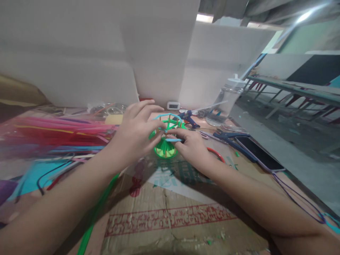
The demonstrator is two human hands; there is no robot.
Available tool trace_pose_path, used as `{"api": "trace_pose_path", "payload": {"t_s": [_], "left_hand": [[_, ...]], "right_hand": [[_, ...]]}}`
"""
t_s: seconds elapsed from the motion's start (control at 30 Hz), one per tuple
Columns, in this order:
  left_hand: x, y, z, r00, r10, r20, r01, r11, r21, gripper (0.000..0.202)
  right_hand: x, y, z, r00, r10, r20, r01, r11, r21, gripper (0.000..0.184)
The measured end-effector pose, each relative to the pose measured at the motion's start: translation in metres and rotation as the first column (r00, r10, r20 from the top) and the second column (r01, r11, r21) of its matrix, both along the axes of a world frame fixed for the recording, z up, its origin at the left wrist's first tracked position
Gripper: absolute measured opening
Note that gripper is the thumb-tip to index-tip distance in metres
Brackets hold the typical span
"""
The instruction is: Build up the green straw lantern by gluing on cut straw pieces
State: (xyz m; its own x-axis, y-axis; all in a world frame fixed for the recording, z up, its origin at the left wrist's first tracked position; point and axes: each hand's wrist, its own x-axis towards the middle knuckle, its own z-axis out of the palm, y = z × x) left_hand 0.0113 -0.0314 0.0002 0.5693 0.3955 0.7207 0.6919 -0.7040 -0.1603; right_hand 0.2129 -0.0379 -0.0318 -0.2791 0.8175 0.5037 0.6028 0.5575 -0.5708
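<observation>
A small round green craft model (pixel 165 153) stands on the cardboard between my hands, with thin brown posts and a light blue band (pixel 170 115) curving along its upper rim. My right hand (pixel 192 147) is closed at the model's right side, pinching a light blue pipe cleaner (pixel 174 140) between thumb and fingers. My left hand (pixel 139 127) reaches in from the left. Its thumb and index finger close on the blue piece at the model's middle, while the other fingers stay raised. My fingers hide part of the model.
Blurred pink and red craft strips (pixel 66 132) lie at left. Behind the model are a blue glue gun (pixel 189 118) and a small white digital device (pixel 173 105). A clear bottle (pixel 223 102), pliers (pixel 239 143) and a phone (pixel 259 154) line the right edge.
</observation>
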Motion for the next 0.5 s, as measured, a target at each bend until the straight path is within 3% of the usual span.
{"api": "trace_pose_path", "payload": {"t_s": [0.5], "left_hand": [[0.0041,0.0017,-0.0034,0.999,0.051,0.001,-0.051,0.996,0.069,0.018]], "right_hand": [[0.0001,-0.001,0.0003,1.0,-0.01,0.014,0.011,0.999,-0.036,0.019]]}}
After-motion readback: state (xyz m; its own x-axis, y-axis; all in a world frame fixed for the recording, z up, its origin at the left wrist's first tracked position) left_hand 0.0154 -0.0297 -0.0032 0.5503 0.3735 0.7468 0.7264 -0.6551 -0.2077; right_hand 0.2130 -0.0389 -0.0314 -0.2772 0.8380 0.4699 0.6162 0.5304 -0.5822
